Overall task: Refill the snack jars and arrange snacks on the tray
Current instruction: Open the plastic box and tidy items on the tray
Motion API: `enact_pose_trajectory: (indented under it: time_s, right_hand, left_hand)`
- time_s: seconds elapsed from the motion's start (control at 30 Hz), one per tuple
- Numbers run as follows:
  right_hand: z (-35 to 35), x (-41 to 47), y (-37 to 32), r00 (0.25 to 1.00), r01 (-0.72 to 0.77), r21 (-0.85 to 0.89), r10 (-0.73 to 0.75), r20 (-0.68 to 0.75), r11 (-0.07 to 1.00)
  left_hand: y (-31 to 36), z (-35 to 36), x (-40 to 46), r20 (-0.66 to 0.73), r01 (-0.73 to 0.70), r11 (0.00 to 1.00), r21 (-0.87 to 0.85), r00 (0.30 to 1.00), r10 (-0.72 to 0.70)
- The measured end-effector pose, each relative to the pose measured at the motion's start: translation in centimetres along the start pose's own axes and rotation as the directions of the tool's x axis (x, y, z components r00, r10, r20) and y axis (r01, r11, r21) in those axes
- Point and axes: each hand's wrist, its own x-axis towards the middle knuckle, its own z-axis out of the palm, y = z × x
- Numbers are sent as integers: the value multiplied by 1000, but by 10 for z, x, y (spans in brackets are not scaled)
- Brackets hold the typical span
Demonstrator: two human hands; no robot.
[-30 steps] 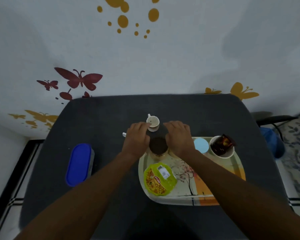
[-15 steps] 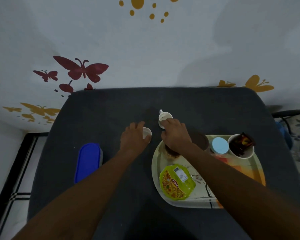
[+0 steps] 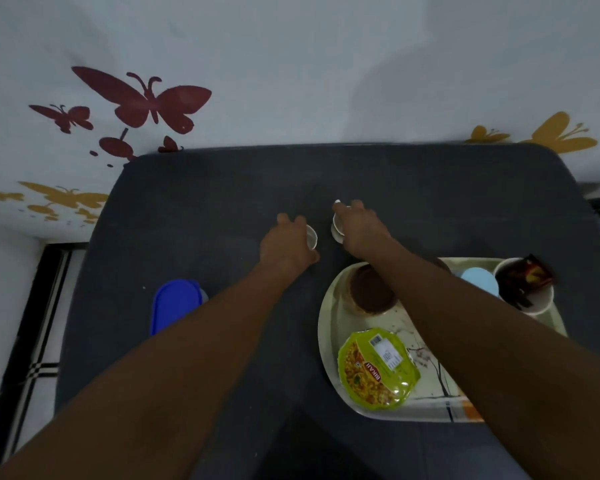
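A cream tray (image 3: 329, 327) lies on the dark table at the right. On it stand a jar of brown snack (image 3: 369, 291), a green snack packet (image 3: 376, 368), a light blue lid (image 3: 480, 280) and a white cup holding a dark wrapper (image 3: 525, 284). Beyond the tray's far left corner, my left hand (image 3: 284, 247) grips a small white cup (image 3: 311, 236). Just to its right, my right hand (image 3: 361, 230) lies over another small white cup (image 3: 337, 227) with curled fingers around it; the cup is mostly hidden.
A blue-lidded container (image 3: 174, 304) sits at the left of the dark table (image 3: 194, 209). The wall with butterfly stickers rises just behind the table's far edge. A floor strip shows at the far left.
Both hands left the jar on the tray and moved forward onto the table. The left hand picked up one small white cup; the right hand reached the other cup.
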Motion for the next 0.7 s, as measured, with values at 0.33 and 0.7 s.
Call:
enact_pose_trajectory:
  time_s: [0.33, 0.7]
  right_hand:
    - [-33, -69, 29, 857, -34, 292, 178, -484, 956]
    - [-17, -229, 164, 598, -335, 436, 546, -587, 835]
  left_hand:
    - [37, -53, 0, -254, -344, 939, 24, 906, 339]
    - [233, -38, -69, -40, -847, 527, 72, 525, 850]
